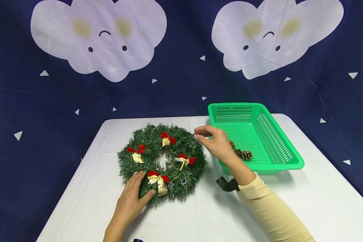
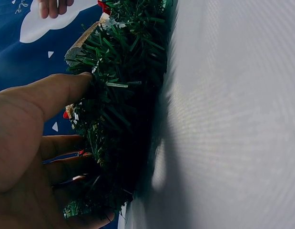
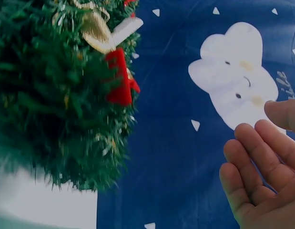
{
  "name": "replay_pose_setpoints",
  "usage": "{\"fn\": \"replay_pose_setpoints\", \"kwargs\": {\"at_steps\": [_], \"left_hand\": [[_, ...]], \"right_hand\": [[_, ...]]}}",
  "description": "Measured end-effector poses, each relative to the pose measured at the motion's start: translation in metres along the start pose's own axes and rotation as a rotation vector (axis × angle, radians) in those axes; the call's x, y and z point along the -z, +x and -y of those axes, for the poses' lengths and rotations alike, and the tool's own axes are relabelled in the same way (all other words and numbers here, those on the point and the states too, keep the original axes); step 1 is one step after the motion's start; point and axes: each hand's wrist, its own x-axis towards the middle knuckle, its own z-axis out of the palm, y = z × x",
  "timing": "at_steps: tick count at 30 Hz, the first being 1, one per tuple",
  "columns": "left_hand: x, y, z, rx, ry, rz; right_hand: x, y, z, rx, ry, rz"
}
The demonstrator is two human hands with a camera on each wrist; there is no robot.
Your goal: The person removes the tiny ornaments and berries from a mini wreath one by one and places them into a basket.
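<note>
A green tinsel wreath (image 1: 196,169) lies flat on the white table, trimmed with several red bows (image 1: 167,137) that have gold ribbons (image 1: 161,186). My left hand (image 1: 133,196) rests on its front left edge with fingers spread. In the left wrist view the thumb (image 2: 66,93) touches the greenery (image 2: 114,102), and some fingertips are hidden in it. Over the wreath's right side, my right hand (image 1: 214,141) is raised between wreath and basket. The right wrist view shows that hand (image 3: 269,176) holding nothing, its fingers loosely bent and the thumb apart.
A green plastic basket (image 1: 276,134) stands at the right back of the table. Several pinecones (image 1: 247,155) lie in its near left corner, partly behind my right wrist. Behind the table (image 1: 199,215) hangs a dark blue cloth (image 1: 181,90) printed with clouds.
</note>
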Motion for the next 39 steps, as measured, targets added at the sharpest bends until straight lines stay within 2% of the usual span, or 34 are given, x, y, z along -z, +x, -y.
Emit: {"fn": "replay_pose_setpoints", "kwargs": {"at_steps": [17, 27, 39], "left_hand": [[0.001, 0.001, 0.001, 0.017, -0.007, 0.007], [-0.001, 0.0, 0.001, 0.003, -0.006, -0.008], [0.0, 0.002, 0.0, 0.036, -0.012, 0.027]], "right_hand": [[-0.051, 0.023, 0.016, 0.056, 0.038, 0.086], [-0.079, 0.035, 0.036, 0.054, 0.004, 0.155], [-0.102, 0.048, 0.042, 0.073, -0.021, 0.209]]}}
